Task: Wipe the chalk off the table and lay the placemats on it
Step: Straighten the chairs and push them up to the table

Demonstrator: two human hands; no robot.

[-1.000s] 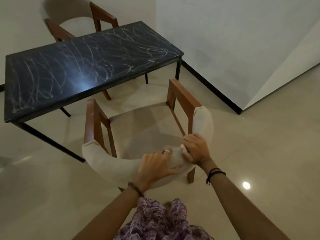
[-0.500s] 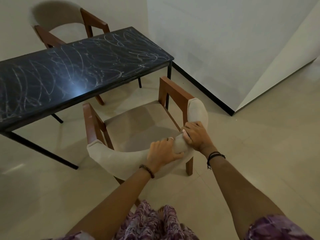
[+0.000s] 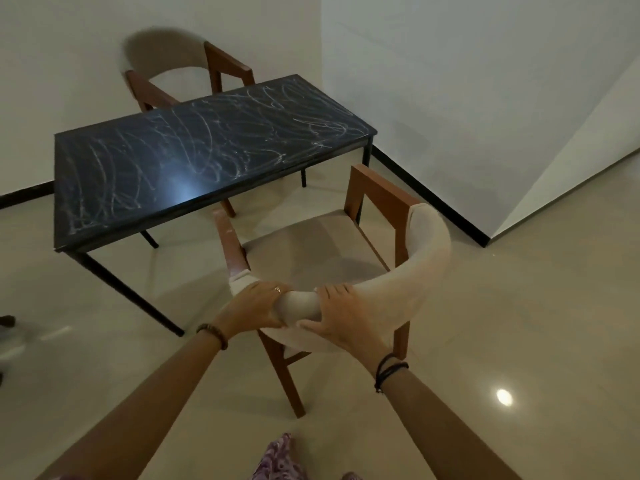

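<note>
A black table (image 3: 166,174) stands ahead of me, its top covered in white chalk scribbles (image 3: 242,133). In front of it is a wooden chair with a beige padded curved backrest (image 3: 408,271). My left hand (image 3: 252,306) grips the top of the backrest on its left part, fingers curled over the padding. Close beside it, my right hand (image 3: 343,317) grips the same backrest. The chair stands pulled back from the table, its seat facing the table's near edge. No placemats or cloth are in sight.
A second chair (image 3: 180,71) of the same kind stands behind the table against the wall. White walls with a black skirting (image 3: 429,202) form a corner to the right. Glossy tiled floor (image 3: 519,323) surrounds the furniture.
The chair has come back and swung round away from the table under both hands. My view has shifted, so the table now sits further left and farther off.
</note>
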